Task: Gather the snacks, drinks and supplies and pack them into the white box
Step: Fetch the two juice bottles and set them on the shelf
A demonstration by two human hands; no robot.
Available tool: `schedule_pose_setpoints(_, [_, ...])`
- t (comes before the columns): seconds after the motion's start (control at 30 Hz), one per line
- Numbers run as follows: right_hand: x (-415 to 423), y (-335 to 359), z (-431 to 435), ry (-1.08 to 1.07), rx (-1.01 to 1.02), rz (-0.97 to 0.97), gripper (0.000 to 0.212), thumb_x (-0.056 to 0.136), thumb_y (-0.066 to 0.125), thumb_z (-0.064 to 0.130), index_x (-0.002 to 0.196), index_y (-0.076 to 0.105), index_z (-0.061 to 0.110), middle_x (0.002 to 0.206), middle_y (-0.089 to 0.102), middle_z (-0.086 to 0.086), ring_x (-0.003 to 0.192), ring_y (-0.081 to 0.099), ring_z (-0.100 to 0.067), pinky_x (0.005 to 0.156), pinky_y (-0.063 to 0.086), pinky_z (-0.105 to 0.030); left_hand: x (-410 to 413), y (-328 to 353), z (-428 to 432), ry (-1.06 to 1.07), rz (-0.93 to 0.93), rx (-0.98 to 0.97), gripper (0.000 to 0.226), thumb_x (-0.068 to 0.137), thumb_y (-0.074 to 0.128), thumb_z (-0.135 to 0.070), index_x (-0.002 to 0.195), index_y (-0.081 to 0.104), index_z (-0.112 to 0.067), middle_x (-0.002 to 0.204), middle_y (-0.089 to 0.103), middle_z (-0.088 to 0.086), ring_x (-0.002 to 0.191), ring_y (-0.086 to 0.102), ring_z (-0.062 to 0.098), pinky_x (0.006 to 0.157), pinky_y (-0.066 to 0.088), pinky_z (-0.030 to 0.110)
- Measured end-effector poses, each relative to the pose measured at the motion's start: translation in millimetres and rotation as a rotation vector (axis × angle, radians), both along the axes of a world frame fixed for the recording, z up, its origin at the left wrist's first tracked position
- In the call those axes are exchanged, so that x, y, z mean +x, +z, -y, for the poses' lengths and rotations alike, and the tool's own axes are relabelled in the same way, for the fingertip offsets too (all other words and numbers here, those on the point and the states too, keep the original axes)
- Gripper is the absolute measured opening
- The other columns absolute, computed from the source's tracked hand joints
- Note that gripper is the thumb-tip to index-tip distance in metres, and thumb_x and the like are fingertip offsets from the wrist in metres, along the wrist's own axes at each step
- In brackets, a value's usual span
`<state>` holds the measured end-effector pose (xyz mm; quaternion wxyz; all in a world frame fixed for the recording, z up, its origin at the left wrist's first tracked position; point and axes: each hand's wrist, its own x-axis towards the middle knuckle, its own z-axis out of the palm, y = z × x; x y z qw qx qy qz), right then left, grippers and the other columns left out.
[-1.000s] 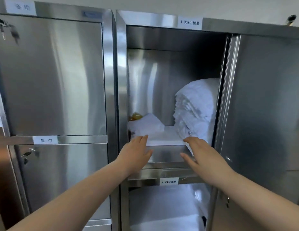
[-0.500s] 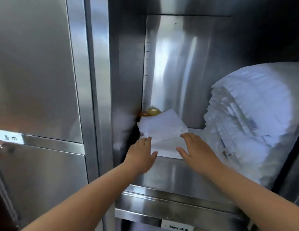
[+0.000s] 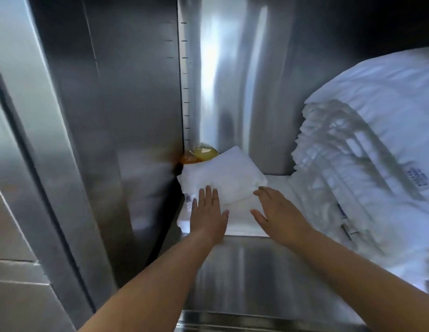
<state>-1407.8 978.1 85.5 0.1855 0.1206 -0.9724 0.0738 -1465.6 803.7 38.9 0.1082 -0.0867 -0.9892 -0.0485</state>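
Note:
A small pile of folded white linen [image 3: 225, 178] lies at the back left of a steel cabinet shelf [image 3: 256, 271]. My left hand [image 3: 208, 214] lies flat, fingers straight, on the pile's front left part. My right hand [image 3: 278, 212] reaches over the pile's right side with fingers extended; whether it touches the cloth is unclear. Behind the pile, in the back corner, a yellow and orange packet [image 3: 201, 154] peeks out, mostly hidden by the linen. The white box is not in view.
A tall stack of folded white sheets [image 3: 366, 164] fills the shelf's right side, close to my right forearm. The cabinet's steel side wall [image 3: 127, 104] and door frame [image 3: 41, 140] stand at left. The shelf's front lip [image 3: 232, 322] runs below my arms.
My view has moved in close to the shelf. Both hands have travelled from the shelf's front edge onto the small folded pile at the back.

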Motion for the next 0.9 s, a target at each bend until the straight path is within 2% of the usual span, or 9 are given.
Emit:
schedule_pose_setpoints(0.1, [-20.0, -10.9, 2.8, -0.024, 0.070, -0.007, 0.053, 0.097, 0.040, 0.043, 0.142, 0.031, 0.015, 0.152, 0.027, -0.007, 0.138, 0.027, -0.021, 0.110, 0.026, -0.030, -26.6, -8.6, 7.2, -0.006, -0.042, -0.072, 0.065, 0.100, 0.016, -0.045, 0.147, -0.010, -0.009, 0.156, -0.014, 0.010, 0.143, -0.012, 0.026, 0.115, -0.003, 0.045])
schedule_pose_setpoints(0.23, [-58.7, -15.8, 13.7, 0.002, 0.006, 0.072, 0.053, 0.099, 0.037, 0.040, 0.146, 0.026, 0.019, 0.157, 0.015, -0.006, 0.144, 0.016, -0.020, 0.113, 0.020, -0.031, -56.5, -9.4, 16.6, 0.032, -0.041, -0.010, 0.066, 0.099, 0.013, -0.048, 0.146, -0.016, -0.011, 0.155, -0.019, 0.007, 0.143, -0.015, 0.023, 0.115, -0.007, 0.042])
schedule_pose_setpoints(0.4, [-135.4, 10.9, 18.4, 0.084, -0.009, 0.021, 0.051, 0.099, 0.036, 0.020, 0.148, 0.023, 0.014, 0.158, 0.009, -0.009, 0.146, 0.008, -0.021, 0.116, 0.011, -0.030, -96.5, 10.9, 16.6, 0.043, -0.173, -0.042, 0.066, 0.099, 0.012, -0.048, 0.147, -0.011, -0.009, 0.156, -0.013, 0.008, 0.143, -0.014, 0.024, 0.112, -0.012, 0.039])
schedule_pose_setpoints(0.5, [-172.0, 21.6, 22.5, 0.073, -0.045, 0.023, 0.052, 0.100, 0.038, 0.024, 0.148, 0.022, 0.014, 0.158, 0.011, -0.009, 0.146, 0.008, -0.022, 0.115, 0.012, -0.031, -110.6, 16.6, 10.3, 0.066, -0.205, -0.006, 0.065, 0.099, 0.014, -0.047, 0.148, -0.007, -0.009, 0.157, -0.012, 0.008, 0.143, -0.014, 0.024, 0.113, -0.011, 0.038])
schedule_pose_setpoints(0.67, [-229.5, 25.8, 35.8, 0.121, 0.151, -0.049, 0.056, 0.101, 0.031, 0.035, 0.150, 0.014, 0.013, 0.158, 0.007, -0.010, 0.146, 0.005, -0.025, 0.118, 0.009, -0.035, -143.6, 24.8, 8.5, 0.112, -0.250, -0.016, 0.065, 0.099, 0.015, -0.045, 0.149, -0.004, -0.009, 0.157, -0.008, 0.008, 0.143, -0.012, 0.022, 0.115, -0.005, 0.038])
schedule_pose_setpoints(0.8, [-265.0, 14.4, 34.1, 0.137, 0.286, -0.041, 0.054, 0.101, 0.026, 0.037, 0.148, 0.016, 0.013, 0.158, 0.011, -0.010, 0.146, 0.006, -0.025, 0.117, 0.011, -0.038, -177.6, 29.6, 15.3, 0.172, -0.198, 0.086, 0.062, 0.100, 0.016, -0.042, 0.149, -0.001, -0.008, 0.158, -0.004, 0.008, 0.144, -0.007, 0.021, 0.115, -0.002, 0.035])
schedule_pose_setpoints(0.9, [-279.1, -3.9, 21.4, 0.157, 0.232, -0.033, 0.050, 0.100, 0.023, 0.037, 0.145, 0.030, 0.017, 0.153, 0.030, -0.006, 0.143, 0.020, -0.020, 0.117, 0.011, -0.034, -192.0, 18.2, 10.6, 0.162, -0.138, 0.188, 0.060, 0.100, 0.020, -0.040, 0.149, 0.005, -0.009, 0.158, 0.002, 0.008, 0.144, -0.001, 0.020, 0.116, 0.001, 0.034])
